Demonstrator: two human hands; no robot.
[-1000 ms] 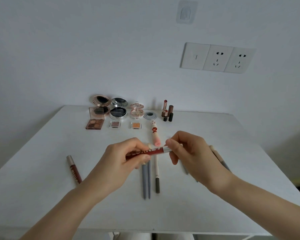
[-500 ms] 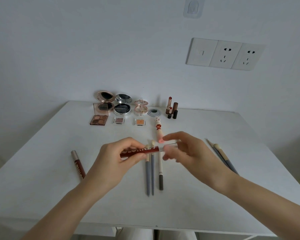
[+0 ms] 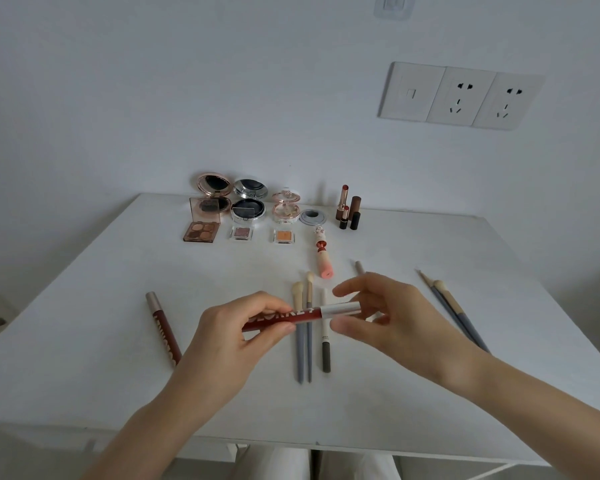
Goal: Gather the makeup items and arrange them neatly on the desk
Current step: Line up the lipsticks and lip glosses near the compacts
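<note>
White desk, wall behind. Back row: open compacts, eyeshadow palette, two small shadow pans, round lid, upright lipsticks. Pink tube lying in front of lid. Middle: two grey brushes touching side by side, pencil just right. Left: red lip liner. Right: two more brushes.
</note>
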